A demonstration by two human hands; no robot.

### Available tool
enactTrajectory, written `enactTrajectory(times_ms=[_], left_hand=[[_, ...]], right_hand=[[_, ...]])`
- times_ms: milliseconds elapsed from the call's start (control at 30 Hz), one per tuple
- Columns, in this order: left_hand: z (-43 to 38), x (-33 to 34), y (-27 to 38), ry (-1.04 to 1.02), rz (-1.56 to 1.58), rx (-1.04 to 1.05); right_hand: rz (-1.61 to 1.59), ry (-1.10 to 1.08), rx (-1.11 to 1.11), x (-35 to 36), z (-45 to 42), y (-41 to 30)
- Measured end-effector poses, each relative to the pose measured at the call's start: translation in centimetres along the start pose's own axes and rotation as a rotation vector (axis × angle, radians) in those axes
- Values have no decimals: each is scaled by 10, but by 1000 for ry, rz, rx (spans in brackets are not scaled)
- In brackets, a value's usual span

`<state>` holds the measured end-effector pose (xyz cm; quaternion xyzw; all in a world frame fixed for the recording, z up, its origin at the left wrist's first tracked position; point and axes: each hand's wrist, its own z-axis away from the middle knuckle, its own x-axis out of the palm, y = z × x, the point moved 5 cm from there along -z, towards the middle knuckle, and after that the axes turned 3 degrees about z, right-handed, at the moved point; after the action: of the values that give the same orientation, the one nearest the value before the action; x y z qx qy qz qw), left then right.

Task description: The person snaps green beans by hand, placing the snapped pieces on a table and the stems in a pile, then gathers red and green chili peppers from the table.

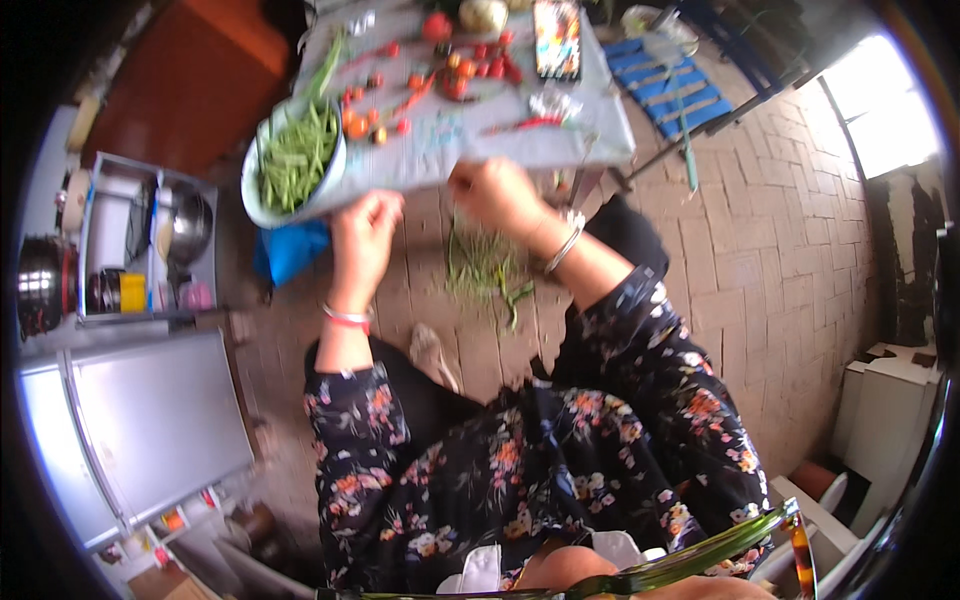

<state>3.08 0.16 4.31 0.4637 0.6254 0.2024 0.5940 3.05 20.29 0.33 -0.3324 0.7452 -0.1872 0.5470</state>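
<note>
My left hand (366, 225) is just right of an oval bowl (251, 196) filled with cut green beans (296, 161). Its thumb and fingertips are pinched together, and I cannot tell if anything small is between them. Beyond the table's front edge, my right hand (499, 191) is raised with curled fingers. Blur hides whether it holds something. The bowl rests at the left front corner of a table with a pale cover (525, 154). On the floor beneath my hands lies a scatter of green trimmings (487, 266).
Small tomatoes (358, 126) and red chili peppers (540, 121) are spread over the table. A patterned tray (557, 41) sits farther back. To the right is a blue slatted seat (667, 86). A shelf unit (154, 307) and a pale cabinet (165, 427) stand left.
</note>
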Motion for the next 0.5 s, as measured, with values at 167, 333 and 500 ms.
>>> enactTrajectory(times_ms=[167,333,500], left_hand=[[25,-40,0,126,-96,-15],[35,-51,12,99,-354,138],[43,-42,19,-45,-399,153]], right_hand=[[268,-190,146,-6,14,37],[205,-485,499,78,59,161],[404,-700,676,172,155,261]])
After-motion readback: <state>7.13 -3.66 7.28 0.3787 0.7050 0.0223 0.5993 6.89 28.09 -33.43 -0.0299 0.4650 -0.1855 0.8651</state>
